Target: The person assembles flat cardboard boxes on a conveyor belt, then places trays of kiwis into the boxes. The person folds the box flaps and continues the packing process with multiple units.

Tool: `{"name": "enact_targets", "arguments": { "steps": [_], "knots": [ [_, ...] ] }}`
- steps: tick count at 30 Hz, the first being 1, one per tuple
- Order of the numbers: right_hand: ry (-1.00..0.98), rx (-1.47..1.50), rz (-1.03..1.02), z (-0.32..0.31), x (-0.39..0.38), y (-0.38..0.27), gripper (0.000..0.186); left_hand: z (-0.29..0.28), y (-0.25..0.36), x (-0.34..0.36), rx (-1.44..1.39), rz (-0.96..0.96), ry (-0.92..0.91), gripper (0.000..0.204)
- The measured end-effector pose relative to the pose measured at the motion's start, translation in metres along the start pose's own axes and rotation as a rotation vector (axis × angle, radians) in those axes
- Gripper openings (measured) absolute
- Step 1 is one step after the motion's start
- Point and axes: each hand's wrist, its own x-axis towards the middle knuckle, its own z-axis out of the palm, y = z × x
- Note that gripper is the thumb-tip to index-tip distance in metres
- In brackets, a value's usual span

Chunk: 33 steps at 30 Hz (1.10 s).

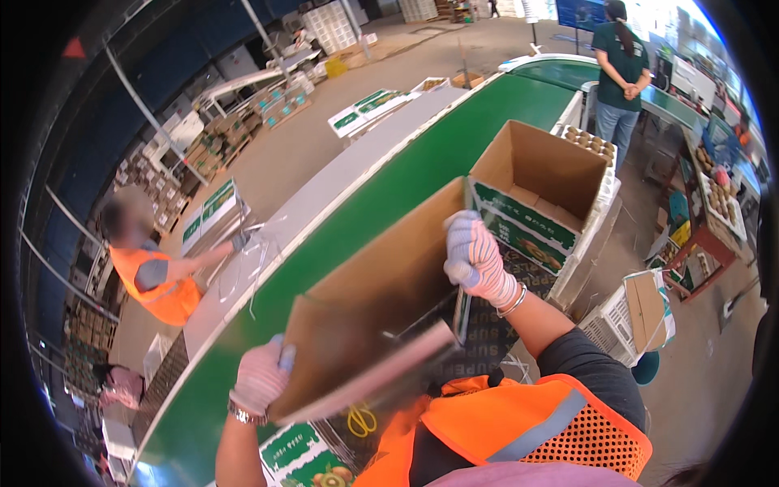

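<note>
Both gloved hands are closed on a brown cardboard carton, held tilted over the green belt, with its lower flap smeared by motion. My left hand grips its lower left end. My right hand grips its right corner, higher up. An open printed carton stands just beyond my right hand. A printed green-and-white flat carton lies below my left hand, beside yellow scissors.
The green conveyor curves rightward alongside a grey side table. A co-worker in an orange vest works across it; another person stands at upper right. Egg-tray-like fruit trays, a plastic crate and a wooden table are at right.
</note>
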Motion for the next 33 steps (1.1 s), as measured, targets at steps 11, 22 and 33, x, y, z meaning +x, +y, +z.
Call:
{"name": "enact_targets", "arguments": {
  "steps": [11,22,33],
  "knots": [
    [-0.975,0.588,-0.233,0.038,-0.007,-0.050,0.053,0.086,-0.007,0.000,-0.570,0.037,0.684,0.031],
    [-1.133,0.466,0.005,0.088,-0.054,-0.039,0.060,0.135,0.048,0.026,-0.215,0.386,-0.155,0.028],
    [-1.248,0.308,-0.357,0.099,-0.079,-0.038,0.052,0.028,0.047,-0.066,-0.864,0.156,-0.201,0.031]
  ]
}}
